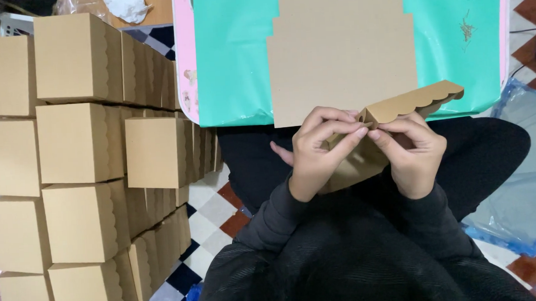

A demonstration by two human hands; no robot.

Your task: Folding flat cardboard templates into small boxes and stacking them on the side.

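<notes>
A partly folded brown cardboard box piece [400, 106] with a scalloped flap is held in front of me by both hands. My left hand [317, 151] pinches its near corner with fingers curled over the fold. My right hand [412, 155] grips the same corner from the right, thumb and fingers pressed on the card. Behind them lies a stack of flat brown cardboard blanks [342, 55] with stepped edges on a teal sheet [232, 54]. The lower part of the held piece is hidden behind my hands.
Several finished brown boxes [78, 142] with scalloped edges are stacked in rows at the left. A pink-edged low table [185, 57] carries the teal sheet. Clear blue plastic [526, 180] lies at the right on a checkered tile floor [209, 202]. My dark-clothed legs sit below the table.
</notes>
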